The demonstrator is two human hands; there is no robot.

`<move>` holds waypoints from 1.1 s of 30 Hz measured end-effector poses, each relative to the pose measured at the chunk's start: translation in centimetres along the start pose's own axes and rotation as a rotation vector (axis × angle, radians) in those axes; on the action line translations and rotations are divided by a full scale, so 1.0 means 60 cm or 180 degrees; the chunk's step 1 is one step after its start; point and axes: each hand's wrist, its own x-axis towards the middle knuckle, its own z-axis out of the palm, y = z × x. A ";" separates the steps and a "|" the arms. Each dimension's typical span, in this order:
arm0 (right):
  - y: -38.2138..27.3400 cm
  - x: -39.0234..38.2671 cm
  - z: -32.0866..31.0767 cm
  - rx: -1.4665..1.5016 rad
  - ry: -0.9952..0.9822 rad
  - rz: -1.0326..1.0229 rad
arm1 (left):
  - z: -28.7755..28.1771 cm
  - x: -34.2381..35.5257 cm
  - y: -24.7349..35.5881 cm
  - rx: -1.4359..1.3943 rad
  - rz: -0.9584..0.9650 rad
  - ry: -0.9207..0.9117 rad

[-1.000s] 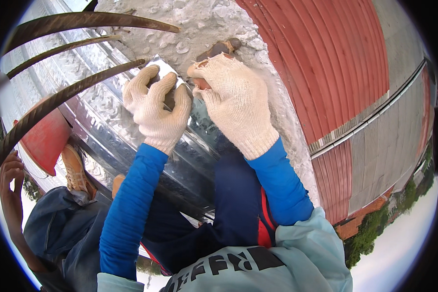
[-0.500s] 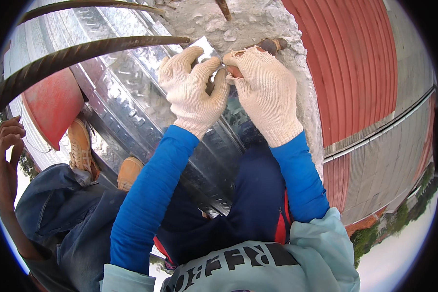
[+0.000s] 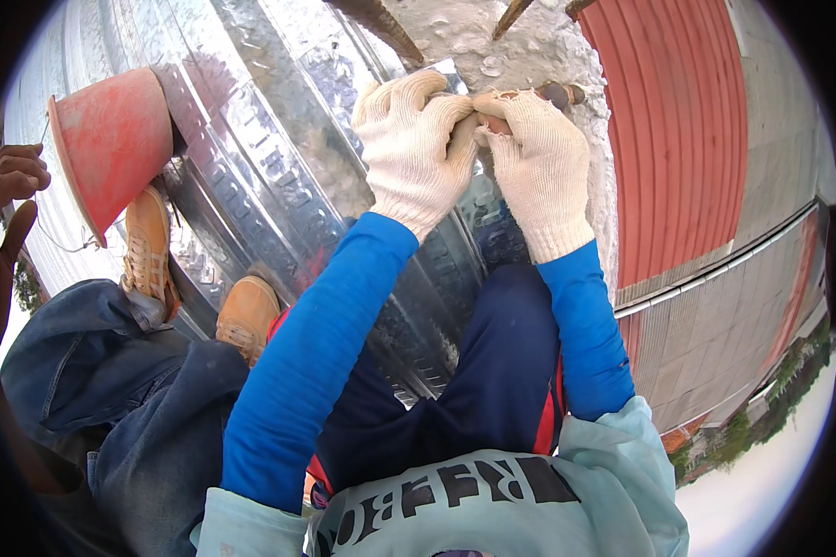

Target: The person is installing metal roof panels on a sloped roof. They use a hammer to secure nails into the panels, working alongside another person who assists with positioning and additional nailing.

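From where I stand, the gloved left hand (image 3: 411,153) is just left of the rough concrete strip (image 3: 534,56), over ribbed metal decking (image 3: 269,176), its fingertips close to those of the gloved right hand (image 3: 542,167) at the strip's left edge. Both curl inward; I can't tell what they pinch. A small shiny metal sheet (image 3: 452,74) pokes out beside the strip. The step looks like fine 2-handed fingertip work; the next move probably calls for steady fingers.
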 end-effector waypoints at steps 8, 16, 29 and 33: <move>-0.018 0.020 -0.018 0.0441 -0.0245 0.0582 | 0.002 0.000 0.006 0.0191 -0.0238 -0.0119; -0.015 0.023 -0.018 0.0812 -0.0227 0.0757 | -0.001 0.002 0.009 0.0273 -0.0238 -0.0156; 0.001 -0.099 -0.103 -0.1012 0.0270 0.0964 | -0.003 -0.005 0.009 0.0215 -0.0284 -0.0273; 0.016 -0.160 -0.096 -0.1376 -0.0042 0.1173 | -0.006 0.003 0.016 0.0355 -0.0278 -0.0278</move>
